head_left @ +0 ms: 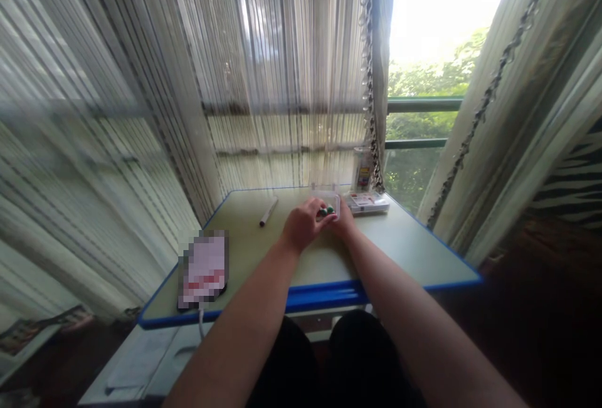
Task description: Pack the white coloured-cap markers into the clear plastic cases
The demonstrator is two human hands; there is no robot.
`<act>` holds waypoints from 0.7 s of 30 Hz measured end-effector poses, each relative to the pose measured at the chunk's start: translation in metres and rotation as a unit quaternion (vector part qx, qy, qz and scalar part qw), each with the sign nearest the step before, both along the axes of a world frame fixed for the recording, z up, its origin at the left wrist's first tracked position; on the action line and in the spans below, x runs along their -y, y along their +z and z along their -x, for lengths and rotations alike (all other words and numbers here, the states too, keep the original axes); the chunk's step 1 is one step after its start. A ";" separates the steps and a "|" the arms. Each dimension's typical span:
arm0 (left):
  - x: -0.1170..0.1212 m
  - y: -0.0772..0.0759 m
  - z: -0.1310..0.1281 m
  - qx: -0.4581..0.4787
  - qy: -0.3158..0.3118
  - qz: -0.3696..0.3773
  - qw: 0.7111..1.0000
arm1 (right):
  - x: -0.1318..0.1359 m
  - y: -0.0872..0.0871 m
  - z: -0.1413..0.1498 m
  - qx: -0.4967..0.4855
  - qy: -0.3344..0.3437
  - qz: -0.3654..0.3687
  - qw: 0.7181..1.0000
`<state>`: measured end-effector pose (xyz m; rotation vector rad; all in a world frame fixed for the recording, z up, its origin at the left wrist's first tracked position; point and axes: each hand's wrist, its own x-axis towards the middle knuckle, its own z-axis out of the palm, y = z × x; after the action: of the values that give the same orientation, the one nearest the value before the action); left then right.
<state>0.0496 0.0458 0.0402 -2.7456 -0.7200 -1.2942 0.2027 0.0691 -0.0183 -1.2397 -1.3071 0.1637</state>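
Observation:
A small clear plastic box [335, 199] is held above the table, its see-through lid raised at the back. My right hand [345, 219] grips the box along its right side, with the fingers partly hidden behind it. From the left, my left hand [303, 223] reaches to the front of the box, thumb and fingers closed around small round green pieces [330, 210]. Whether these pieces also rest against the box, I cannot tell. Just right of my right hand lies a flat clear case [369, 203] with a printed label.
A white marker with a dark end [268, 212] lies left of my hands. Near the left edge is a blurred-out phone-shaped thing [204, 267] with a white cable [202, 323]. A clear container [362, 170] stands at the back. Blue trim edges the table [414, 251]; curtains [291, 69] hang behind.

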 end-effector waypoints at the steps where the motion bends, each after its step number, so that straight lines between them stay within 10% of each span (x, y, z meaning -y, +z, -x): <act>1: 0.000 0.000 0.000 0.000 -0.007 0.002 1.000 | 0.000 0.000 0.000 -0.003 -0.001 0.001 1.000; 21: 0.001 -0.001 0.000 -0.037 0.074 -0.014 0.996 | -0.011 -0.010 -0.004 0.001 0.033 -0.022 0.999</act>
<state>0.0491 0.0446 0.0396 -2.6445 -0.8729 -1.1586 0.2067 0.0801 -0.0284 -1.1605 -1.3480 0.1797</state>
